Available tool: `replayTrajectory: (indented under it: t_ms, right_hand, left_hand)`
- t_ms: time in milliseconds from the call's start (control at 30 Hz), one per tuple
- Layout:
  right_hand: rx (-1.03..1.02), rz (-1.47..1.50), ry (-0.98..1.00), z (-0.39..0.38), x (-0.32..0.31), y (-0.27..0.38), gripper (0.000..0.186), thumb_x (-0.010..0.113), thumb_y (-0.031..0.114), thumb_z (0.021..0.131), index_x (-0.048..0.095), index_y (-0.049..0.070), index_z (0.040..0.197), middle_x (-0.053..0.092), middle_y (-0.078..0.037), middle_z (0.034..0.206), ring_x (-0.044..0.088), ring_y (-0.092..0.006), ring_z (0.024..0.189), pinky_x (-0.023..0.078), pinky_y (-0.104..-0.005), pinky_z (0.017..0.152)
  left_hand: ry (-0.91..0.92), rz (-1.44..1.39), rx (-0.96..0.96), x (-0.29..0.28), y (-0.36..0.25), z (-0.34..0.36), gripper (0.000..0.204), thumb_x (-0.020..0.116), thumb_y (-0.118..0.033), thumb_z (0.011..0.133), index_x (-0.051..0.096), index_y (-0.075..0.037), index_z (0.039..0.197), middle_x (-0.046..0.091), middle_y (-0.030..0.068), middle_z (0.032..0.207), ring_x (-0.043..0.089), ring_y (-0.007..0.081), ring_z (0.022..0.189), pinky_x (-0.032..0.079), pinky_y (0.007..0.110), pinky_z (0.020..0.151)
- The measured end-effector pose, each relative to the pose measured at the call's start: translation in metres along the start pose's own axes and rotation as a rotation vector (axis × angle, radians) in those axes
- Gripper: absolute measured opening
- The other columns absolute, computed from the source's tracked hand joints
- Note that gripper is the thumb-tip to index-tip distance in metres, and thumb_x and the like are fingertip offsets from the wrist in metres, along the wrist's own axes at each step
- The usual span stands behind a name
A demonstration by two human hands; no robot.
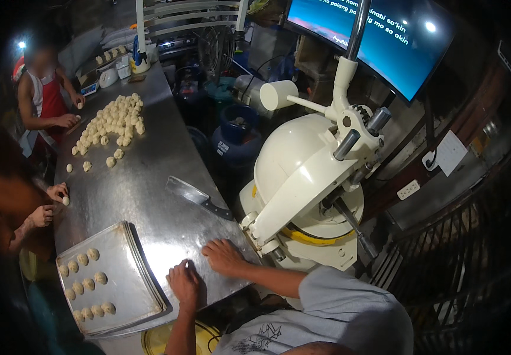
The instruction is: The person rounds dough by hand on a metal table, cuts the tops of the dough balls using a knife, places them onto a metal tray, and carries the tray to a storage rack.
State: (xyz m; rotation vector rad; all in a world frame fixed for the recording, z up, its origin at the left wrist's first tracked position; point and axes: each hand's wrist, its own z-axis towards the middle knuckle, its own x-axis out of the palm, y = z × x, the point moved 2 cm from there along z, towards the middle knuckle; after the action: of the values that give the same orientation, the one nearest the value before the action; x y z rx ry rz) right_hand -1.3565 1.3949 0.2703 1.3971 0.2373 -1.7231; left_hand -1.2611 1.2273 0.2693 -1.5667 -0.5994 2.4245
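The underside of your left hand (184, 285) is hidden; the top edge cuts off the screen (332, 29), the lower edge your shirt (350, 307).

Left forearm (182, 328) bare, rising near-vertical from lower edge; left hand (184, 284) back uppermost, fingers bent. Right forearm (273, 279) bare, extended leftward; right hand (222, 258) back uppermost, fingers bent. Hands near each other, not touching. Palms hidden; grip undetermined.

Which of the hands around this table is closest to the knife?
The camera wearer's right hand, near the knife's dark handle. Their left hand is farther, toward the trays, and the co-workers' hands are at the left side of the table.
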Motion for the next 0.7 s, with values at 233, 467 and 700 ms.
replayTrajectory:
  t_ms: [233, 467, 700]
  right_hand:
    - [-0.014, 0.193, 0.028, -0.001, 0.006, 0.01, 0.016, 0.059, 0.015, 0.089, 0.059, 0.011, 0.104, 0.057, -0.01, 0.101, 0.053, -0.0313, 0.105, 0.041, -0.0481, 0.093]
    - [0.012, 0.035, 0.153, -0.053, -0.016, -0.01, 0.017, 0.059, 0.012, 0.085, 0.06, 0.012, 0.102, 0.059, -0.008, 0.103, 0.054, -0.0312, 0.103, 0.04, -0.0469, 0.092]
    - [-0.001, 0.05, -0.001, 0.038, 0.007, 0.009, 0.016, 0.058, 0.012, 0.086, 0.06, 0.012, 0.101, 0.061, -0.009, 0.1, 0.057, -0.0294, 0.101, 0.042, -0.0436, 0.091]
  left_hand:
    - [0.068, -0.032, -0.044, 0.008, -0.012, -0.017, 0.022, 0.068, -0.017, 0.096, 0.07, -0.009, 0.116, 0.07, 0.0138, 0.093, 0.061, 0.0322, 0.096, 0.043, 0.046, 0.087]
    - [0.097, -0.063, -0.117, -0.021, 0.02, -0.039, 0.031, 0.07, -0.012, 0.092, 0.067, -0.007, 0.123, 0.068, 0.0123, 0.097, 0.06, 0.0335, 0.095, 0.044, 0.046, 0.086]
    - [0.025, -0.08, 0.006, 0.009, -0.007, 0.016, 0.023, 0.07, -0.013, 0.091, 0.069, -0.011, 0.114, 0.069, 0.0092, 0.093, 0.061, 0.03, 0.089, 0.043, 0.046, 0.082]
